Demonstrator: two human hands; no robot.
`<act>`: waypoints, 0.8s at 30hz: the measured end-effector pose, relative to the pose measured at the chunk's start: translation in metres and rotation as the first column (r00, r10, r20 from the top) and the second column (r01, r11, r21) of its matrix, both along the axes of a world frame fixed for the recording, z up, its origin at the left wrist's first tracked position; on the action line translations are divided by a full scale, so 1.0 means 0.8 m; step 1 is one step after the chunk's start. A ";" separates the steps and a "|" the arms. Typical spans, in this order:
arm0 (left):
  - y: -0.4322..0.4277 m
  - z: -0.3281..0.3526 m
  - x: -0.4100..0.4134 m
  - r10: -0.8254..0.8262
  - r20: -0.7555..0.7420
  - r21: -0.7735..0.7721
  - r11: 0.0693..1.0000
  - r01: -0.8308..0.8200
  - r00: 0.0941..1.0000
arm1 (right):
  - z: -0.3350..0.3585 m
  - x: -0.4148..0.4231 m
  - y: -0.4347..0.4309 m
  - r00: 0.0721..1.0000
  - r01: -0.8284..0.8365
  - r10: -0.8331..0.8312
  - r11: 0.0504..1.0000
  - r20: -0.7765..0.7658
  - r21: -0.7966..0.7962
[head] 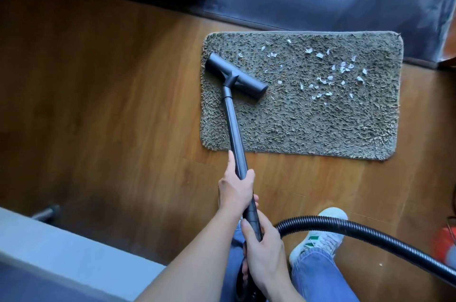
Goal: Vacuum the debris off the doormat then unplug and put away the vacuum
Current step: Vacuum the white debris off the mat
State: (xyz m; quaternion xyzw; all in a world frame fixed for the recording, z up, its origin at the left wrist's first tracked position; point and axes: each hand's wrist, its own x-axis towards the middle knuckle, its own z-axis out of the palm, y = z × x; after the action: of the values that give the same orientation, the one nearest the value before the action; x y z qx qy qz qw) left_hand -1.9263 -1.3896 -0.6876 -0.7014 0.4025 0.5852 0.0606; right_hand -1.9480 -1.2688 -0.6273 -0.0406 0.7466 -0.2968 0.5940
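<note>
Gripping the wand [234, 129], left hand [235, 190] ahead of right hand [265, 254], you face debris [328, 77] lying right of the head [237, 78].

The vacuum's floor head [236, 79] rests on the shaggy doormat [308, 129] at its ten o'clock corner, with white debris [328, 74] strewn toward two o'clock. The left hand [235, 190] grips the wand [234, 129]. The right hand [266, 254] holds it lower, where the ribbed hose [370, 230] joins.
</note>
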 end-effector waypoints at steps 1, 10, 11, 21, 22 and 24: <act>0.001 -0.002 0.000 -0.001 0.002 -0.006 1.000 0.001 1.000 | 0.000 -0.001 0.001 1.000 0.009 -0.009 1.000 0.006 -0.003; -0.035 -0.029 -0.034 -0.041 0.005 -0.055 0.998 0.042 0.999 | -0.018 -0.027 -0.034 0.999 0.035 -0.036 0.998 -0.017 -0.044; -0.041 -0.031 -0.036 -0.053 0.009 -0.066 0.996 0.053 0.999 | -0.020 -0.028 -0.040 0.999 0.041 -0.042 0.998 -0.025 -0.051; -0.076 -0.028 -0.058 -0.119 0.011 -0.102 0.988 0.120 0.993 | -0.024 -0.036 -0.076 0.988 0.105 -0.114 0.991 -0.108 -0.087; -0.080 -0.028 -0.062 -0.125 0.001 -0.105 0.987 0.124 0.992 | -0.025 -0.038 -0.080 0.986 0.107 -0.117 0.990 -0.118 -0.091; -0.091 -0.029 -0.072 -0.142 -0.014 -0.117 0.983 0.139 0.990 | -0.028 -0.045 -0.089 0.983 0.114 -0.127 0.988 -0.130 -0.099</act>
State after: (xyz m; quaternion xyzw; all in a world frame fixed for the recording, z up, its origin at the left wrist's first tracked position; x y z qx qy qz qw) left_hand -1.9842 -1.4628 -0.7106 -0.6671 0.4850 0.5627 0.0565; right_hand -1.9841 -1.3402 -0.6501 -0.0427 0.7721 -0.3626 0.5201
